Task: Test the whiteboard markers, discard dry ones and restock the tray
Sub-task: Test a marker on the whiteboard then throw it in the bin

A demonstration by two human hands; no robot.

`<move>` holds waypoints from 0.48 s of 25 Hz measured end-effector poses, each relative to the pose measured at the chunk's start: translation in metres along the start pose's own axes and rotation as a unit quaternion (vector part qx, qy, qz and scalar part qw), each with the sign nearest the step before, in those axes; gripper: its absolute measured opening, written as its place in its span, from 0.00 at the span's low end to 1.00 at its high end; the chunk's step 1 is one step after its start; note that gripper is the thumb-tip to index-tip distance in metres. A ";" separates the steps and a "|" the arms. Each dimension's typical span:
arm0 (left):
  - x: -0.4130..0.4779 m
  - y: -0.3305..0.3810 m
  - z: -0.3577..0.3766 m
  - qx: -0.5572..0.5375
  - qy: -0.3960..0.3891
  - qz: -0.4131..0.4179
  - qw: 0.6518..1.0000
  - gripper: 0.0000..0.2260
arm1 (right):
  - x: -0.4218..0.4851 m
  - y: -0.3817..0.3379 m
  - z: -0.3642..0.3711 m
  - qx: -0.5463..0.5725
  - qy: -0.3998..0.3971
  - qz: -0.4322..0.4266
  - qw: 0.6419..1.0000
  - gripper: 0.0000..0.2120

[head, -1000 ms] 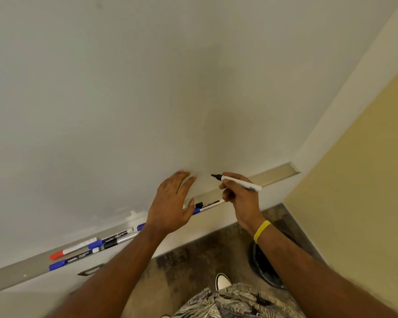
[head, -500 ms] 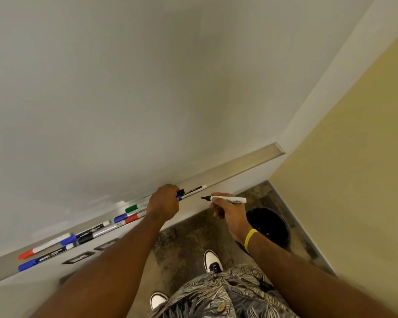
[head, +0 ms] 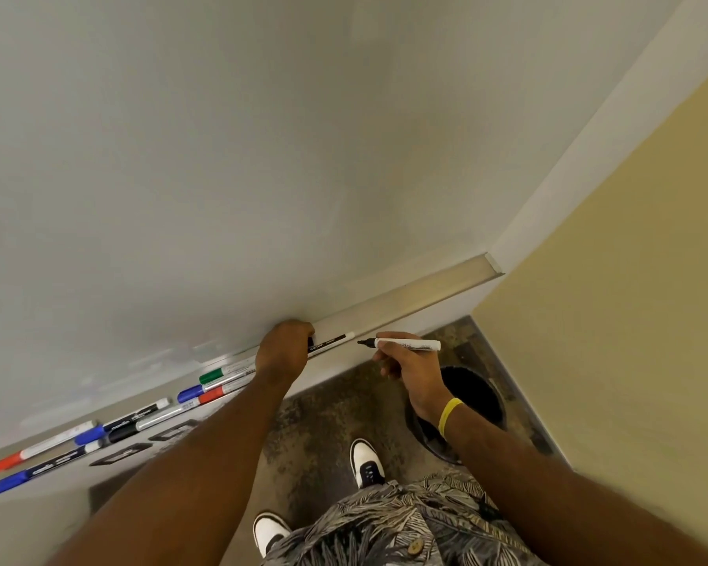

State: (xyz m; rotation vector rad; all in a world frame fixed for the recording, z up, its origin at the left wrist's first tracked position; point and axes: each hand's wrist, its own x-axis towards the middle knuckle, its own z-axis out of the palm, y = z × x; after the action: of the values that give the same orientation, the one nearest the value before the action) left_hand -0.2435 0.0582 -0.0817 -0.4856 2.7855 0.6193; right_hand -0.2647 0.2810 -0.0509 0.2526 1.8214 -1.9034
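My right hand (head: 405,365) holds an uncapped black marker (head: 409,344) with a white barrel. Its tip points left, in front of the tray (head: 426,292) and off the whiteboard (head: 262,157). My left hand (head: 285,353) rests on the tray with its fingers curled down at the dark end of a marker lying there (head: 334,340). Whether they grip it or something else is hidden. Several capped markers lie further left in the tray: green (head: 211,375), blue (head: 189,394), red (head: 211,396), black (head: 140,426), and another red (head: 5,463) and blue (head: 9,482) pair at the far left.
A round black bin (head: 475,402) stands on the floor under my right wrist, beside the yellow wall (head: 630,320). The tray's right stretch holds nothing. My shoes (head: 366,463) stand close to the wall below the board.
My left hand came off the whiteboard and dropped onto the tray, fingers curling. My right hand moved the uncapped marker down and away from the board. The view tilted down, showing the bin.
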 end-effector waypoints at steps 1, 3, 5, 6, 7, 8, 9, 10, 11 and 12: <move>0.002 -0.001 0.000 0.002 0.001 0.005 1.000 0.10 | 0.002 0.000 -0.001 0.000 -0.002 -0.002 1.000 0.08; 0.003 -0.002 0.000 0.003 0.009 0.008 1.000 0.11 | 0.004 -0.001 -0.002 -0.001 -0.005 -0.006 1.000 0.08; 0.003 -0.005 0.000 -0.003 0.009 0.009 1.000 0.11 | 0.006 -0.002 -0.003 -0.004 -0.006 -0.007 1.000 0.08; 0.003 -0.005 0.001 -0.003 0.006 0.010 1.000 0.10 | 0.007 -0.002 -0.003 -0.001 -0.006 -0.006 1.000 0.08; 0.003 -0.005 0.001 -0.002 0.005 0.012 1.000 0.10 | 0.007 -0.002 -0.004 0.002 -0.005 -0.005 1.000 0.08; 0.003 -0.005 0.001 0.000 0.004 0.015 1.000 0.10 | 0.008 -0.002 -0.004 0.004 -0.004 -0.004 1.000 0.08; 0.004 -0.004 0.001 0.003 0.004 0.018 1.000 0.10 | 0.008 -0.003 -0.004 0.005 -0.003 -0.004 1.000 0.08; 0.004 -0.004 0.001 0.005 0.003 0.021 1.000 0.10 | 0.009 -0.003 -0.005 0.005 -0.001 -0.004 1.000 0.08; 0.004 -0.003 0.001 0.007 -0.001 0.023 1.000 0.10 | 0.009 -0.004 -0.005 0.005 0.000 -0.005 1.000 0.07; 0.004 -0.003 0.001 0.008 -0.006 0.024 1.000 0.10 | 0.009 -0.005 -0.005 0.007 0.000 -0.006 1.000 0.07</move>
State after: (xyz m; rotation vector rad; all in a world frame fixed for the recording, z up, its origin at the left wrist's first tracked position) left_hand -0.2459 0.0545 -0.0848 -0.4111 2.7967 0.6066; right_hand -0.2758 0.2839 -0.0512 0.2479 1.8143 -1.9247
